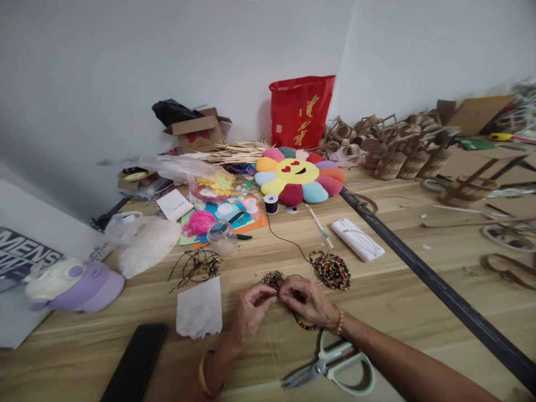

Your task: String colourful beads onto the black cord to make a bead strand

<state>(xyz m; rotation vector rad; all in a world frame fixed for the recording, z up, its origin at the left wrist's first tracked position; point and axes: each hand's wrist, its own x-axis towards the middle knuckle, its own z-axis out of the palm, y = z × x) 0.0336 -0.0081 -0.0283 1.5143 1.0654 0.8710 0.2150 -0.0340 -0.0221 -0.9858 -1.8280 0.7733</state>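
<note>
My left hand [250, 308] and my right hand [307, 301] meet over the wooden table [397, 301], fingers pinched together on a small piece of multicoloured beadwork [273, 279]. A beaded strand [305, 325] loops under my right wrist. A thin black cord [288, 241] runs from the beadwork up to a black thread spool [271, 203]. A larger beaded patch [330, 270] lies just right of my hands.
Pale-handled scissors [335, 365] lie by my right forearm, a white paper scrap [200, 308] and a black phone [136, 363] to the left. Farther back: tangled black cord [196, 264], clear jar [220, 233], flower cushion [298, 175], white box [357, 239], red bag [300, 110], purple visor [79, 286].
</note>
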